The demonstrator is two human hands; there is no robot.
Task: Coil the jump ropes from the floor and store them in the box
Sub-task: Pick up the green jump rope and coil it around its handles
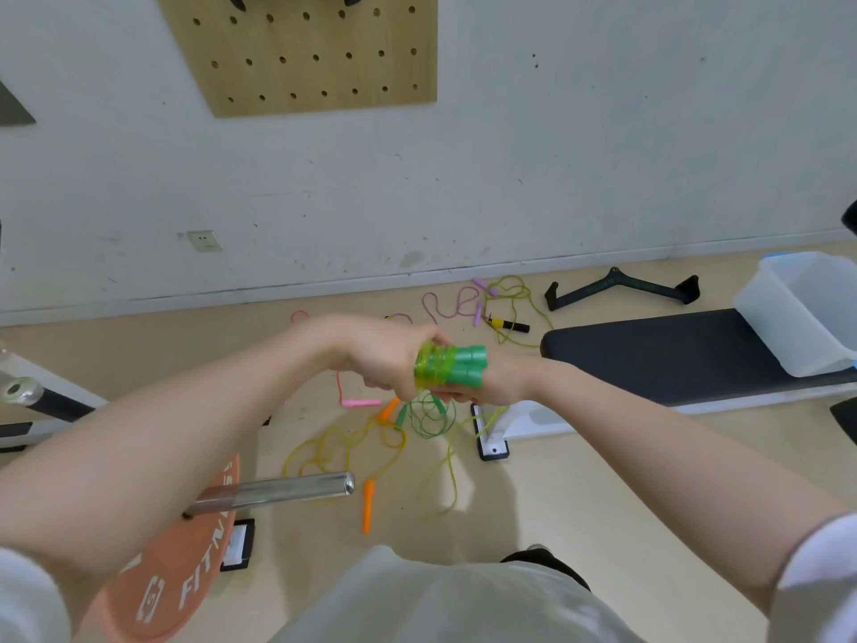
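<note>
Both hands meet in front of the chest: the left hand (385, 355) curls its grip round the green jump rope (447, 366), handles and wrapped turns bundled together, long axis pointing right, and the right hand (491, 380) closes on it from below. A loose tail hangs toward the floor (579, 494). The box (797, 313) sits on the desk (672, 355), well off to the right, so the right arm is nearer. Other ropes lie tangled below.
</note>
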